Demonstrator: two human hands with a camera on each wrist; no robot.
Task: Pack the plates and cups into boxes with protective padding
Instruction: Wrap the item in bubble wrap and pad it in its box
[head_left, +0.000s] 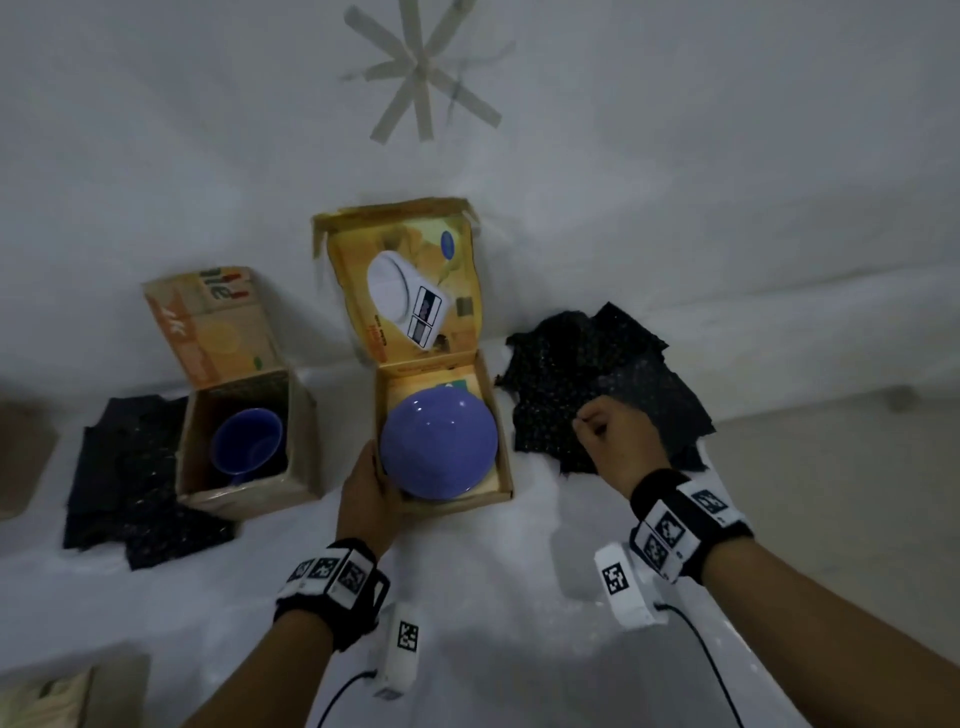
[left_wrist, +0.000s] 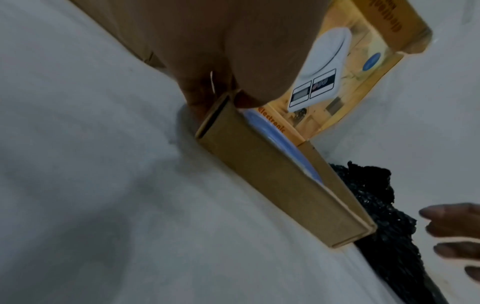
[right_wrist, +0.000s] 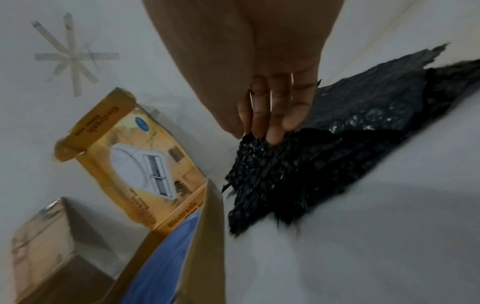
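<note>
While the head view looked down, the left hand (head_left: 366, 493) gripped the near-left corner of the yellow box (head_left: 496, 415) holding the purple plate (head_left: 439, 447); the blue cup (head_left: 247, 441) sat in the brown box (head_left: 304, 410). At the left wrist, its thumb curled over that wall. At the right wrist, the right hand's fingers (right_wrist: 275, 127) pinched the black bubble wrap (right_wrist: 298, 174) beside the box.

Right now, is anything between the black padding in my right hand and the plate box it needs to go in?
Nothing visible. The right hand grips the black padding just right of the plate box. The lid stands open, and only the box's low right wall lies between. The left hand holds its near-left corner.
</note>
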